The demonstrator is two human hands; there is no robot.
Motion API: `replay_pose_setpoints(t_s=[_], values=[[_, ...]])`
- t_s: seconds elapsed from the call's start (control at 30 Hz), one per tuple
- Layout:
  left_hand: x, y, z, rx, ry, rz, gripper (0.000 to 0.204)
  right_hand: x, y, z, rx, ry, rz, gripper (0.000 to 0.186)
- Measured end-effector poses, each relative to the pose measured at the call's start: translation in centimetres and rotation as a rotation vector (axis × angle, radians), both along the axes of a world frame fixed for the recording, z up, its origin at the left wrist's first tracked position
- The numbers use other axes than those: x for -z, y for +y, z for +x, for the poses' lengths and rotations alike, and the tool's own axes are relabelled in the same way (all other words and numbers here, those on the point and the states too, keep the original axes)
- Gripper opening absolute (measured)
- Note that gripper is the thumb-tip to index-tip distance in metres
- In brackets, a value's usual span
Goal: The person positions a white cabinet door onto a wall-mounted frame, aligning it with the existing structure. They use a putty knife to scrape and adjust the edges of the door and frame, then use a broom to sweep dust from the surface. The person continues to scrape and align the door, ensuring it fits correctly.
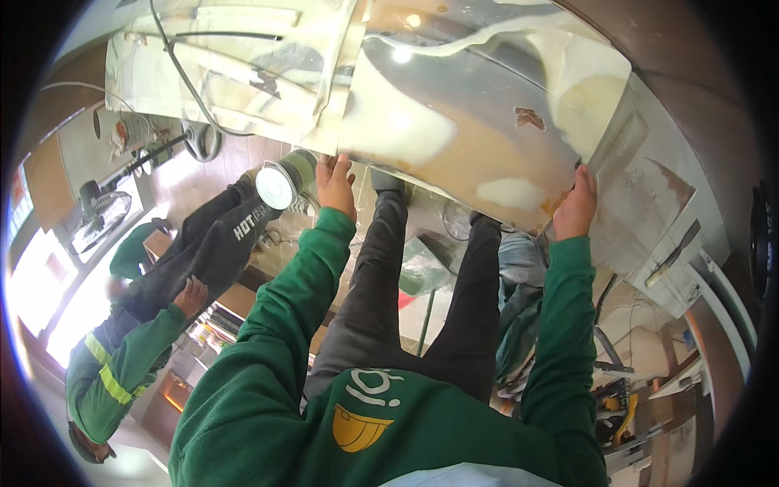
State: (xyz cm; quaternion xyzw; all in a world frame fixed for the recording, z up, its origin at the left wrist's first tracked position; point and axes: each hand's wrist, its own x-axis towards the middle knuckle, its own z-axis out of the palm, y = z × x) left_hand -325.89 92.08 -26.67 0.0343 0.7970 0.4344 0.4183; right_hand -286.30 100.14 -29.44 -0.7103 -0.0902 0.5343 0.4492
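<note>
Bracing a patched car panel at its lower edge: left hand pressing flat with released fingers, right hand gripping its corner, steadying it.

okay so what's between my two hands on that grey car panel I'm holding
In the head view, only the panel's lower edge with pale filler patches spans from the left hand to the right hand; nothing else sits on it.

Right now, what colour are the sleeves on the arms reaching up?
Dark green, seen in the head view: sleeves.
</note>
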Motion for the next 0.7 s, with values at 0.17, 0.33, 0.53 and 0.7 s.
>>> replay_pose_setpoints(t_s=[0.17, 0.33, 0.53, 0.7], values=[[0.2, 0.3, 0.0, -0.151, -0.202, 0.067, 0.048, -1.2, 0.9, -1.9, 0.006, -0.095, -0.051, 0.053], [0.7, 0.0, 0.4, -0.180, -0.304, 0.107, 0.043, -0.3, 1.5, -1.3, -0.040, -0.129, -0.058, 0.057], [1.8, -1.6, 0.4, -0.043, -0.298, 0.165, 0.063, -0.6, 1.9, -3.1, -0.028, -0.234, -0.063, 0.058], [2.5, -1.6, 0.9, -0.057, -0.227, 0.153, 0.066, 0.5, 1.8, -2.2, -0.028, -0.248, -0.057, 0.056]])
